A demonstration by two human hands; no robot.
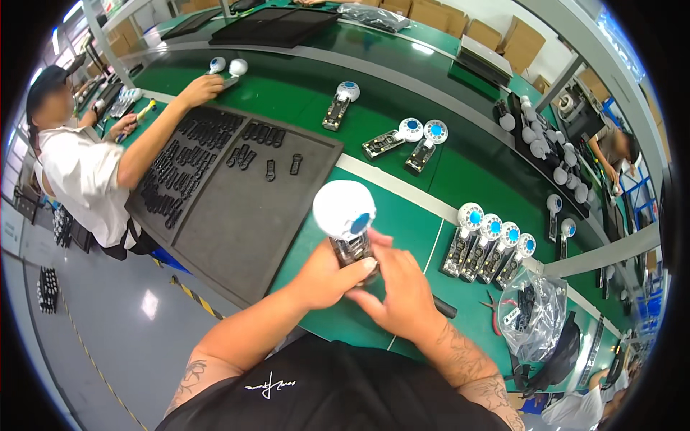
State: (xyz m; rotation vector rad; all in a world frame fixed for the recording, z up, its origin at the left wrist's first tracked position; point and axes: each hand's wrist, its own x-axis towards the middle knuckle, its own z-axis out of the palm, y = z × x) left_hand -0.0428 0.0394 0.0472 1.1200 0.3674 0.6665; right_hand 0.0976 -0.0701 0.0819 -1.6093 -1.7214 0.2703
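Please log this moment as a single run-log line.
left hand: holds fan unit | right hand: on its open handle | row of four units: right, on green bench

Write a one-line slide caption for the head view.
Both hands, left hand and right hand, grip a white round-headed device above a green workbench beside a grey parts tray.

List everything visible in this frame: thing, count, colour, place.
held fan unit: one, white head, dark body, centre, in both hands
row of fan units: four, white and blue, right of the hands
fan units on belt: three, white and blue, upper middle
foam tray: one, grey, with black parts, left of centre
plastic bag: one, clear, lower right
co-worker: one, white shirt, far left
left hand: grips body
right hand: on body
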